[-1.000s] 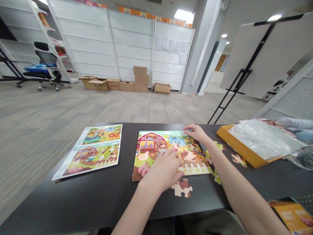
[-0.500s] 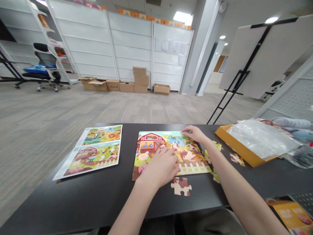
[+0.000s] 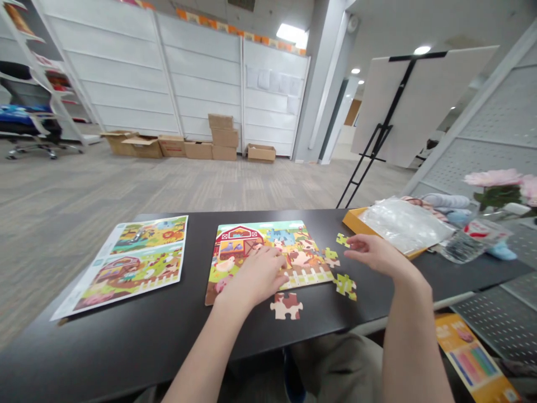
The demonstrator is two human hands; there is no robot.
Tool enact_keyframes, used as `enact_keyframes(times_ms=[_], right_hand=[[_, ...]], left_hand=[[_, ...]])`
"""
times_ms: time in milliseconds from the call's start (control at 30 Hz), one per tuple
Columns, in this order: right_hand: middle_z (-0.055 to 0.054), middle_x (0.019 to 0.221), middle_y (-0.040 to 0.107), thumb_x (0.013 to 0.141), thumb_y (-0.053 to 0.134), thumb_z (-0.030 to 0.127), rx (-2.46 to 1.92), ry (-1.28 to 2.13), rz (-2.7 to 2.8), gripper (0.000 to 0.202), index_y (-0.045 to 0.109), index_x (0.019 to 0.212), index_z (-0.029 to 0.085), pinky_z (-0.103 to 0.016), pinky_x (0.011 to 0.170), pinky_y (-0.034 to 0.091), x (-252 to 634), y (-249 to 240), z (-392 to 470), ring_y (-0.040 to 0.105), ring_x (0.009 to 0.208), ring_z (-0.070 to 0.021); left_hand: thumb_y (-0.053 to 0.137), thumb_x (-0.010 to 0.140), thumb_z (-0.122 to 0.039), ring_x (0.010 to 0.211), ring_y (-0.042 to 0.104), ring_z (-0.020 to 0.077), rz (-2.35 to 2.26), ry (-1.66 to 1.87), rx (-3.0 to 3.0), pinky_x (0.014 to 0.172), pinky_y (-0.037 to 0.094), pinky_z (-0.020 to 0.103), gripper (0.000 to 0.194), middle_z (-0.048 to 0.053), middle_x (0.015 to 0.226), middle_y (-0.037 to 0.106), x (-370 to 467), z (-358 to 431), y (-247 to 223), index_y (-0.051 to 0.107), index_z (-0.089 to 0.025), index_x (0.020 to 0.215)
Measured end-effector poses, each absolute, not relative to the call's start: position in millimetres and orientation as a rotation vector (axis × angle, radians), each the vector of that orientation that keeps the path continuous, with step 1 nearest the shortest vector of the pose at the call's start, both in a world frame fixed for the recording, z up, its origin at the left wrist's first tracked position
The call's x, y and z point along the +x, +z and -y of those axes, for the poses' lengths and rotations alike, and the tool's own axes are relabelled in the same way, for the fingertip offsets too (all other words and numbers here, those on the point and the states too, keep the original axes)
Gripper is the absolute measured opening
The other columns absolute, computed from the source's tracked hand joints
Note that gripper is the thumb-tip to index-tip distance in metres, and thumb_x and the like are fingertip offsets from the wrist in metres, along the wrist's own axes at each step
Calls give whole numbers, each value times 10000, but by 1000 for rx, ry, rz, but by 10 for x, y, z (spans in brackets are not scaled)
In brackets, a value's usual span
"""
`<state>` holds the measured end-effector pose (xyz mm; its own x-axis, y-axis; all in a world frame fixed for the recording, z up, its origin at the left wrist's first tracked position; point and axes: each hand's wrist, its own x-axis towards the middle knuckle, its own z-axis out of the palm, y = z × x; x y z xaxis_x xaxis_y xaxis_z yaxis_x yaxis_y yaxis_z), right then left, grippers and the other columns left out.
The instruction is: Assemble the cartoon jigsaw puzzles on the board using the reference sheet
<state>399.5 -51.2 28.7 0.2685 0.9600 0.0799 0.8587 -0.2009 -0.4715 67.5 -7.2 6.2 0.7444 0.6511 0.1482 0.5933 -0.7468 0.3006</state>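
A farm jigsaw puzzle (image 3: 235, 266) with a red barn lies on the black table. My left hand (image 3: 258, 274) rests on the middle of it, fingers stretched out and nothing gripped. Over the loose pieces to the right, my right hand (image 3: 373, 253) is slightly curled, thumb and fingers apart. Its fingertips are beside a green puzzle piece (image 3: 342, 239); I cannot tell if they touch. More loose pieces lie by the puzzle's right edge: a green-and-pink piece (image 3: 331, 257) and a green piece (image 3: 345, 285). Below the puzzle is a brown-and-cream piece (image 3: 286, 307).
A printed picture sheet (image 3: 138, 260) lies at the table's left. At the right are an orange box lid (image 3: 354, 222) with clear plastic (image 3: 405, 224), a plastic-wrapped bundle (image 3: 465, 240) and pink flowers (image 3: 499, 178). An easel (image 3: 377, 134) stands beyond the table.
My right hand has left the puzzle's top right corner and moved right, over the loose pieces. A brown-and-cream piece there is now out of sight. The view has turned right; my left hand stays on the puzzle.
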Motion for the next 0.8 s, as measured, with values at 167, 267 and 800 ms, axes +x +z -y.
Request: enact_keyframes(times_ms=[167,267,800], right_hand=[[-93,912,749,552,859,410,-2214,478,1691,451,748,939,207,-322,714,542,3958,-16,820,696,817,-253],[-76,929,729,526,864,370,-2255,551,1696,512,729,994,211,-307,696,526,3901,-120,918,684,807,-240],[16,635,619,602,762,363,-2128,676,1630,313,541,785,241,-273,537,441,4010,-182,1006,589,593,-180]], left_hand=[[571,939,-293,1112,581,270,-964,344,2721,1021,426,441,153,84,1117,663,714,66,54,680,-186,937],[576,945,-308,1106,587,257,-963,370,2707,1010,429,419,155,78,1118,670,725,32,17,681,-193,932],[582,953,-340,1128,598,259,-982,417,2692,1021,448,408,187,94,1145,685,727,-42,20,695,-192,955]])
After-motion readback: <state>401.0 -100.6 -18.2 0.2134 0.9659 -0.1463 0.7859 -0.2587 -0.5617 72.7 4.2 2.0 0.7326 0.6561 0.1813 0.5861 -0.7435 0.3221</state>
